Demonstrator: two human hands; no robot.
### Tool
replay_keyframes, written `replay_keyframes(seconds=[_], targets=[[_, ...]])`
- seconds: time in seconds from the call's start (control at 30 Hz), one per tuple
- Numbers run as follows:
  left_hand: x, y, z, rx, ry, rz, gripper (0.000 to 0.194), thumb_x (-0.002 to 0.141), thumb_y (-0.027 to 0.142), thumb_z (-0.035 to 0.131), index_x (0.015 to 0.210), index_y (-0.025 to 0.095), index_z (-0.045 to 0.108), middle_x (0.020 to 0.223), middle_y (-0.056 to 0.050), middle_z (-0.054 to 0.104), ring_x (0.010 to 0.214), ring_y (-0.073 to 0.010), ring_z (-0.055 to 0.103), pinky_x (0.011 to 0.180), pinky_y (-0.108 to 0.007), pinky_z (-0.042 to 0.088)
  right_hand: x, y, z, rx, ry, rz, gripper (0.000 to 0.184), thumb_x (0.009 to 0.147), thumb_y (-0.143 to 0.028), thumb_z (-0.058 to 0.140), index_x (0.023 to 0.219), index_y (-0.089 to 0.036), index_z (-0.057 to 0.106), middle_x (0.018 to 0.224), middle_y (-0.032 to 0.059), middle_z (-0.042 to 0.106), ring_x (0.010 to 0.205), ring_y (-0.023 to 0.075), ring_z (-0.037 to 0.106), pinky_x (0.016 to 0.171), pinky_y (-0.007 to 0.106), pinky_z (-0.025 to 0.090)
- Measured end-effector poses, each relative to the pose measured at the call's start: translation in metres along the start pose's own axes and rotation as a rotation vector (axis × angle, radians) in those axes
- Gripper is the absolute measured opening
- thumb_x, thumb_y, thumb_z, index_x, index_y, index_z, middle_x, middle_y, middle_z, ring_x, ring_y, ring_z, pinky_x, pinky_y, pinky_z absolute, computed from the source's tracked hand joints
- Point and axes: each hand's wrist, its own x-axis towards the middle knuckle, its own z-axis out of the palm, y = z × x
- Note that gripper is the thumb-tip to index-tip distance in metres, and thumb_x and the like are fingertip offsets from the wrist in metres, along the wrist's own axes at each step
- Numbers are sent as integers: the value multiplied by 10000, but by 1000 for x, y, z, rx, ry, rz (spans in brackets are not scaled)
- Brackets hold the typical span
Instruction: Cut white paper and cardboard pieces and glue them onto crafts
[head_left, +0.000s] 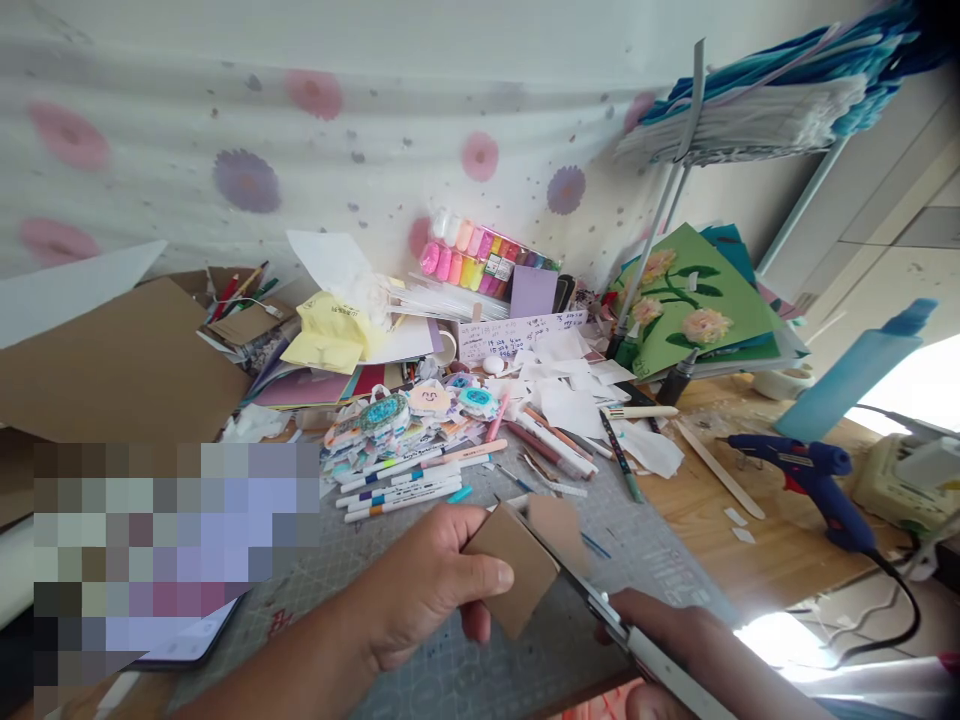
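My left hand [450,580] grips a small brown cardboard piece [517,572], its thumb flat on the face and its fingers behind. Against the upper right edge of that piece lies the dark, narrow blade of a white-handled utility knife [637,640]. My right hand [675,625] is closed around the knife's handle, partly cut off by the bottom of the view. Just beyond the blade, a second brown cardboard piece [559,530] shows, slightly blurred. Both hands are above the front of a grey cutting mat [442,660].
Several markers [405,495] lie beyond my hands, beside decorated paper cutouts [382,410] and white paper scraps [570,400]. A blue glue gun [810,480] with a cord is at the right, near a blue bottle [859,370]. Large cardboard [120,355] and a phone [180,645] are left.
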Motion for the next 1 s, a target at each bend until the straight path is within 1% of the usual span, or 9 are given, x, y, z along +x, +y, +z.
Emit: replay_keyframes(seconds=[0.1, 0.17, 0.23, 0.37, 0.43, 0.6, 0.77, 0.9, 1.0], targets=[[5, -5, -7, -4, 59, 35, 150, 685, 278, 654, 740, 147, 605, 657, 5, 582, 486, -100, 497, 467, -242, 400, 0, 6, -9, -9, 40, 1, 628, 738, -764, 450, 918, -192, 638, 675, 21, 609, 597, 178, 527, 530, 262, 371], [8, -6, -10, -29, 116, 61, 162, 710, 284, 661, 776, 143, 616, 671, 5, 592, 517, -107, 524, 511, -252, 419, 0, 9, -25, -11, 63, 24, 630, 725, -737, 503, 1003, -184, 622, 702, 19, 617, 590, 164, 516, 519, 255, 361], [9, -5, -10, -54, 156, 72, 191, 729, 300, 666, 817, 135, 627, 675, 7, 603, 536, -107, 535, 546, -255, 428, 0, 10, -46, -48, 119, 102, 607, 739, -635, 580, 1135, -175, 588, 748, 28, 649, 623, 178, 556, 547, 258, 398], [8, -5, -9, -65, 207, 96, 218, 758, 324, 672, 862, 135, 641, 718, -3, 636, 577, -110, 543, 578, -254, 429, 5, 16, -83, -354, 399, 336, 533, 768, -406, 602, 1253, -189, 568, 851, 43, 719, 747, 231, 660, 666, 291, 469], [8, -6, -8, -79, 226, 113, 212, 774, 332, 671, 869, 144, 643, 740, -3, 646, 596, -110, 541, 590, -254, 428, 11, 24, -93, -523, 459, 409, 524, 791, -375, 543, 1282, -194, 558, 896, 55, 735, 784, 238, 686, 668, 292, 476], [9, -5, -7, -121, 253, 145, 229, 739, 349, 712, 843, 152, 657, 716, -1, 646, 586, -118, 543, 572, -254, 414, 29, 45, -100, -728, 466, 527, 555, 813, -387, 484, 1317, -158, 507, 971, 134, 729, 844, 297, 697, 664, 338, 477], [8, -6, -5, -145, 258, 151, 218, 725, 327, 716, 835, 147, 662, 726, -15, 657, 585, -121, 558, 576, -259, 419, 38, 53, -101, -799, 415, 542, 531, 805, -382, 500, 1278, -146, 547, 1006, 169, 718, 905, 342, 682, 690, 375, 484], [8, -6, -5, -149, 244, 167, 213, 736, 310, 702, 861, 143, 661, 739, -17, 659, 597, -121, 564, 597, -265, 432, 36, 50, -100, -862, 378, 513, 522, 829, -384, 503, 1287, -141, 560, 1052, 185, 697, 940, 366, 659, 746, 431, 489], [6, -4, -3, -121, 241, 179, 213, 750, 312, 682, 874, 140, 655, 731, -19, 656, 607, -130, 569, 610, -272, 441, 31, 32, -90, -941, 459, 414, 420, 859, -351, 490, 1176, -120, 639, 1160, 213, 633, 1068, 399, 582, 862, 494, 446]])
